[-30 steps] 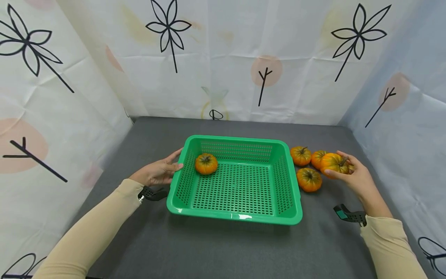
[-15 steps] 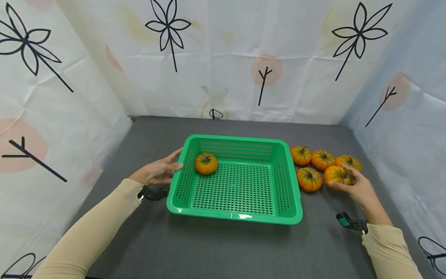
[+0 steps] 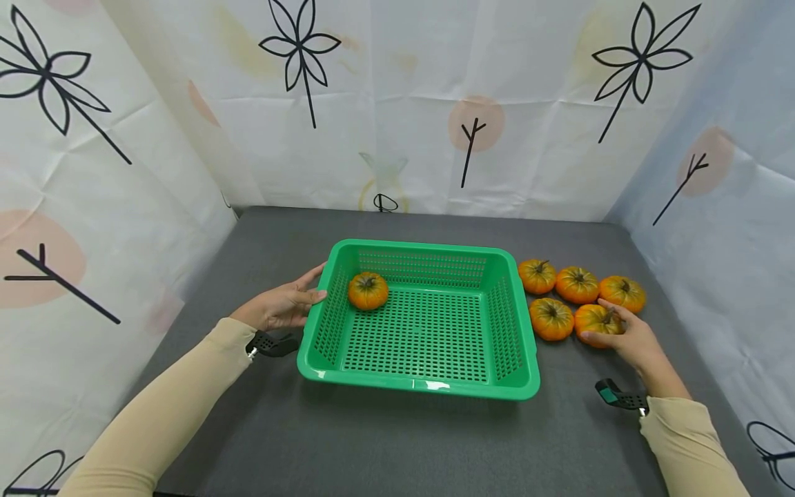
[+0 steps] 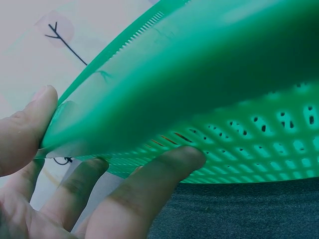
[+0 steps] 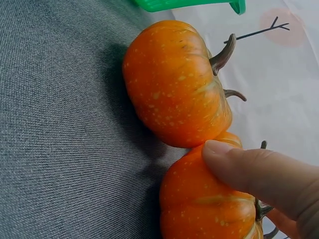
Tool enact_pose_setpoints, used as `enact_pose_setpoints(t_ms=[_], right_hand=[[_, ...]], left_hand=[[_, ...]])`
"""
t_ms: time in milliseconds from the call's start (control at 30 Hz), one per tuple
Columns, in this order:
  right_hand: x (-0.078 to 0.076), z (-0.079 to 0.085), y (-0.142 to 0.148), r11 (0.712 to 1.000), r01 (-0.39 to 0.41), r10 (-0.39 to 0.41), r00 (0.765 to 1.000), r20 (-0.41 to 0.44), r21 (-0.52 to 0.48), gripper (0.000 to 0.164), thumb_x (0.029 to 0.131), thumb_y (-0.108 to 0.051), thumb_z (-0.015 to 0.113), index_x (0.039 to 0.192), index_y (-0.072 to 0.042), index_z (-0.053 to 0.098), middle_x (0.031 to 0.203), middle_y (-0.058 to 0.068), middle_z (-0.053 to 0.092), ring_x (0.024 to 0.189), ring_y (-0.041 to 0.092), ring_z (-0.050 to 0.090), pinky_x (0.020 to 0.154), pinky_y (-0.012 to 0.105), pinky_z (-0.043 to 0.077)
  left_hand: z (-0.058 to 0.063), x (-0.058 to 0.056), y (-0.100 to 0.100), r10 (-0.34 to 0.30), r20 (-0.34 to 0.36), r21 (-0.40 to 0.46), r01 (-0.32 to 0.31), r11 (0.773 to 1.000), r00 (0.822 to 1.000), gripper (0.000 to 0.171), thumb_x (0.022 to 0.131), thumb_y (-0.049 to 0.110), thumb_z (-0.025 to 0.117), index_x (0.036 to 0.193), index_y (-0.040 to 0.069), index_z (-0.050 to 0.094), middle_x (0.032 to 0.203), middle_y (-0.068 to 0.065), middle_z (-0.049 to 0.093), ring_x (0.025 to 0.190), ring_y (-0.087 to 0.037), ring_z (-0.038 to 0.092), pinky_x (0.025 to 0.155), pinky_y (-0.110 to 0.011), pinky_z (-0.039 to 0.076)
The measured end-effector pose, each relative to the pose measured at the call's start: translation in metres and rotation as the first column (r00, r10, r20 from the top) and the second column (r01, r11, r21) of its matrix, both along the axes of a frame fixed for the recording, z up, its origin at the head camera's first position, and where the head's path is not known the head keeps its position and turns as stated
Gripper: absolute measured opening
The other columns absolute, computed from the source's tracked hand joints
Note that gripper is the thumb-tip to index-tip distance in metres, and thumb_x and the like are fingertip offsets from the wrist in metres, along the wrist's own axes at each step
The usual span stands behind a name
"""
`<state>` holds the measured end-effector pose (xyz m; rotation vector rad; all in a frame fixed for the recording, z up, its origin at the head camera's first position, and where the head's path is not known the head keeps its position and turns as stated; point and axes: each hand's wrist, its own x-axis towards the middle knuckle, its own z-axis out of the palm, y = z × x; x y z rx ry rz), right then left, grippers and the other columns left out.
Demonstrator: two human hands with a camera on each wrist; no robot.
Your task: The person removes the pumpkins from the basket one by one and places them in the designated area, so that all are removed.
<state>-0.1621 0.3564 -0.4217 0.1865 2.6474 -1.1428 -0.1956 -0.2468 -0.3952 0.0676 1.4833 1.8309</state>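
Note:
My left hand grips the left rim of a green perforated plastic basket. In the left wrist view its thumb lies at the rim, with the fingers against the outer wall. One small orange pumpkin sits inside, near the basket's left end. Right of the basket, my right hand holds another pumpkin low at the table, thumb on its near side. The right wrist view shows this pumpkin against a neighbouring pumpkin, both with curved brown stems. Part of the held pumpkin is hidden by the fingers.
Behind the held pumpkin stand a left pumpkin, a middle one and a right one. Beside it, a front pumpkin is close to the basket's right wall. White patterned cloth encloses the grey table.
My right hand has brought its pumpkin down and nearer to me, beside the front pumpkin, so the pumpkins behind show fully. The left hand and basket have stayed put.

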Motion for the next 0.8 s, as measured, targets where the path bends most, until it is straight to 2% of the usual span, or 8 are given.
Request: enact_pose_setpoints(t_ms=[267,800], right_hand=[[-0.0035,-0.0007,0.0009,1.0,-0.03,0.03,0.999,0.023,-0.001,0.098,0.088,-0.043,0.07,0.156,-0.006,0.01,0.153,0.038,-0.003,0.135,0.062,0.005,0.103,0.076,0.02],[-0.0063,-0.0015,0.0019,0.999,-0.042,0.042,0.999,0.026,-0.006,0.097,0.089,-0.042,0.07,0.155,-0.003,0.01,0.153,0.039,-0.001,0.134,0.063,0.006,0.104,0.076,0.019]], left_hand=[[0.0004,0.0007,0.0001,0.002,-0.001,0.002,-0.002,1.0,1.0,0.078,0.104,0.012,0.046,0.154,0.044,-0.005,0.162,-0.018,0.005,0.103,-0.022,0.067,0.087,-0.043,0.058],[0.0006,0.0005,0.0003,0.004,-0.001,-0.002,-0.004,1.0,1.0,0.079,0.103,0.012,0.047,0.154,0.044,-0.005,0.161,-0.018,0.006,0.101,-0.02,0.068,0.087,-0.041,0.058]])
